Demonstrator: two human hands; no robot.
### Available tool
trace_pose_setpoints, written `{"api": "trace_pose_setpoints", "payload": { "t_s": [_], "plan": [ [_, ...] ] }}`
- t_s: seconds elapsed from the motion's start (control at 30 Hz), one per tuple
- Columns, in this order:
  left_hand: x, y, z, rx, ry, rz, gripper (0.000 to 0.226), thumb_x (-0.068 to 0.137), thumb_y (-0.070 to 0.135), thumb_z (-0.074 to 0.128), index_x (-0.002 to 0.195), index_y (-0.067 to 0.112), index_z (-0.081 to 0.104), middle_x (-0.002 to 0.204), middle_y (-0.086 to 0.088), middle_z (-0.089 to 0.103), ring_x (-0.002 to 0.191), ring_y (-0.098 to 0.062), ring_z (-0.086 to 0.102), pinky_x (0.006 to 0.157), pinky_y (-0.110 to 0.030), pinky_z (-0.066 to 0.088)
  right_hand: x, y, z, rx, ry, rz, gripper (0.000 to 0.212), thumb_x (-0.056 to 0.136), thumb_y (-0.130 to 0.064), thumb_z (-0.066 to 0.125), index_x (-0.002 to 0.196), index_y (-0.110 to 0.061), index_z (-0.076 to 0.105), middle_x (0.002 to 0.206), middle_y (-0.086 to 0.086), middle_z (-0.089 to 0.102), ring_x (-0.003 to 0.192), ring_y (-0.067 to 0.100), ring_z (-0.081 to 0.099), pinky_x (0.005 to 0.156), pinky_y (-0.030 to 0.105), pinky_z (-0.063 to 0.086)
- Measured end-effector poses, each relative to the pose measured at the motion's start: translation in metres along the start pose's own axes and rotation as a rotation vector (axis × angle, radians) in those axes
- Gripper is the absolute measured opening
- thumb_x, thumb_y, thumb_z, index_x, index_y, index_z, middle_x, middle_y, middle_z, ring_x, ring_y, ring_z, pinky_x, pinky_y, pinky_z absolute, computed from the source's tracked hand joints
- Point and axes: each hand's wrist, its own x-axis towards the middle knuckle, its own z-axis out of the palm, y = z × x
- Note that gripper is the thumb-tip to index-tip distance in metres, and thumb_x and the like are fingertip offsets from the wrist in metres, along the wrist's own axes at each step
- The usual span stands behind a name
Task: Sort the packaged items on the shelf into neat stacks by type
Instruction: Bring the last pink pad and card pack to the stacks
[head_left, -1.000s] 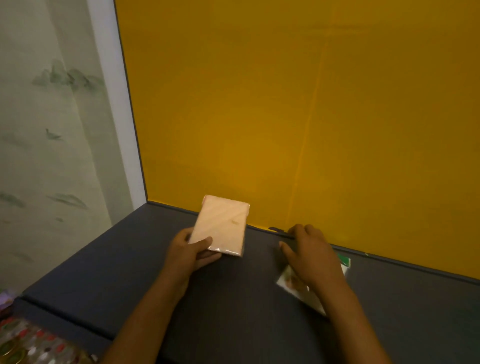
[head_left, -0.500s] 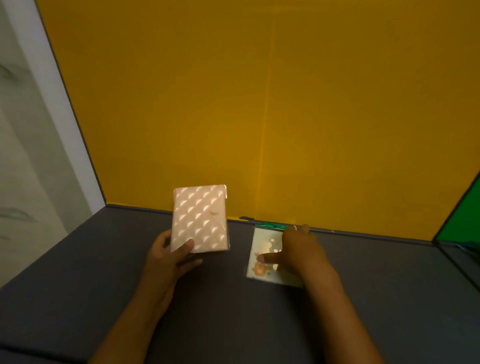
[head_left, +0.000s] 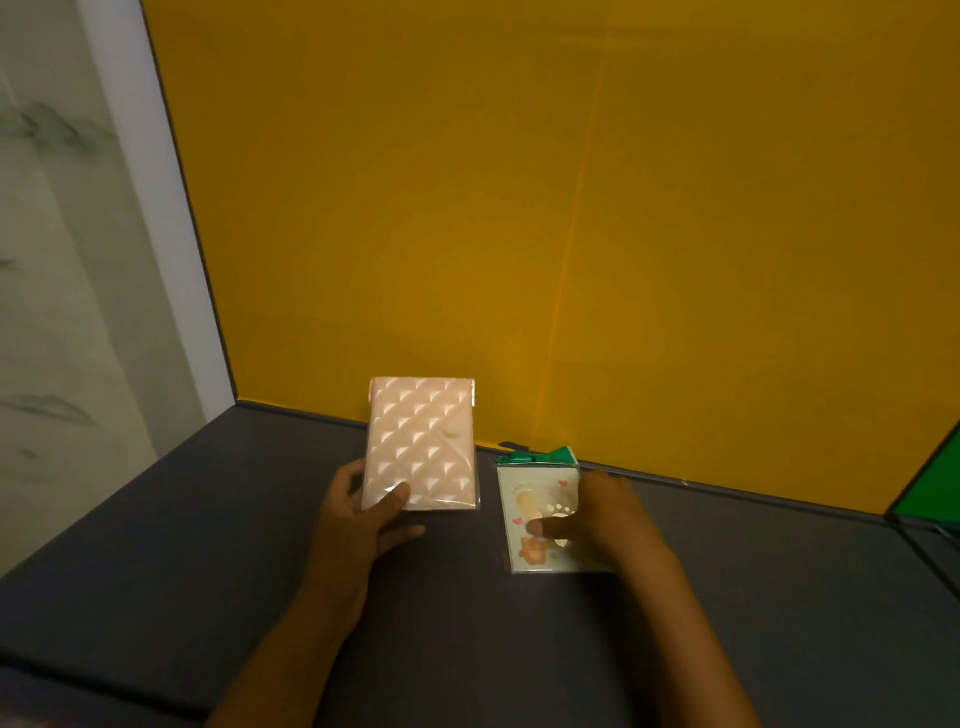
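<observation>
My left thumb (head_left: 390, 496) lies on the glossy front of the pink quilted packet (head_left: 422, 441), pinching its lower left corner against fingers curled underneath; one fingertip shows past the packet's bottom edge. The left hand (head_left: 358, 525) holds that packet tilted up off the dark grey shelf (head_left: 156, 561), its top edge standing in front of the yellow back panel (head_left: 519, 208).

On the other side, my right thumb (head_left: 545, 527) presses flat on the face of the cartoon-printed packet (head_left: 530, 519), while the other fingers of the right hand (head_left: 608, 525) curl round its right edge, covering that side. This packet lies flat on the shelf, close to the back panel, with a green packet (head_left: 550, 456) showing from under its far end. The two held packets sit just beside each other, not touching. A green panel (head_left: 930, 483) closes the shelf at far right.
</observation>
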Motion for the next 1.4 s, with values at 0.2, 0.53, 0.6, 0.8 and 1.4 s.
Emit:
{"api": "trace_pose_setpoints", "payload": {
  "t_s": [0.2,0.53,0.6,0.8,1.4],
  "plan": [
    [0.0,-0.001,-0.002,0.0,0.014,-0.001,0.042,0.086,0.005,0.064,0.122,0.02,0.046,0.11,0.001,0.055,0.095,-0.022,0.061,0.055,-0.027,0.06,0.002,0.003,-0.009,0.317,-0.121,0.035,0.035,0.073,-0.028,0.084,0.099,-0.016,0.064,0.104,0.002,0.071,0.08,0.01,0.065,0.059,0.019,0.046],
    [-0.013,0.002,0.008,0.007,0.01,-0.005,0.041,0.086,0.004,0.064,0.122,0.015,0.047,0.106,0.0,0.057,0.089,-0.019,0.062,0.053,-0.023,0.058,-0.036,0.037,-0.022,0.884,-0.024,-0.013,0.027,0.094,-0.013,0.062,0.119,-0.013,0.053,0.111,0.01,0.07,0.085,0.019,0.073,0.059,0.022,0.057],
    [-0.023,0.002,0.017,-0.006,-0.002,-0.018,0.04,0.087,0.005,0.063,0.122,0.013,0.047,0.106,-0.002,0.058,0.09,-0.02,0.063,0.053,-0.023,0.058,-0.051,0.053,-0.028,0.979,0.034,-0.004,0.025,0.093,-0.014,0.063,0.117,-0.017,0.056,0.11,0.008,0.07,0.086,0.02,0.074,0.064,0.026,0.059],
    [-0.078,-0.004,0.063,-0.058,-0.085,-0.002,0.036,0.087,0.002,0.061,0.119,0.014,0.049,0.106,-0.002,0.06,0.09,-0.02,0.063,0.054,-0.023,0.059,-0.104,0.115,-0.057,1.092,0.168,0.008,0.027,0.091,-0.003,0.06,0.113,-0.019,0.061,0.102,0.007,0.075,0.091,0.025,0.073,0.086,0.045,0.058],
    [-0.271,-0.048,0.241,-0.127,-0.335,0.055,0.049,0.087,-0.001,0.061,0.13,0.015,0.048,0.119,-0.008,0.064,0.099,-0.022,0.066,0.062,-0.027,0.06,-0.278,0.35,-0.137,1.172,0.521,-0.008,0.033,0.092,-0.004,0.062,0.121,-0.018,0.055,0.105,0.007,0.075,0.097,0.026,0.072,0.09,0.048,0.055]
  ]
}}
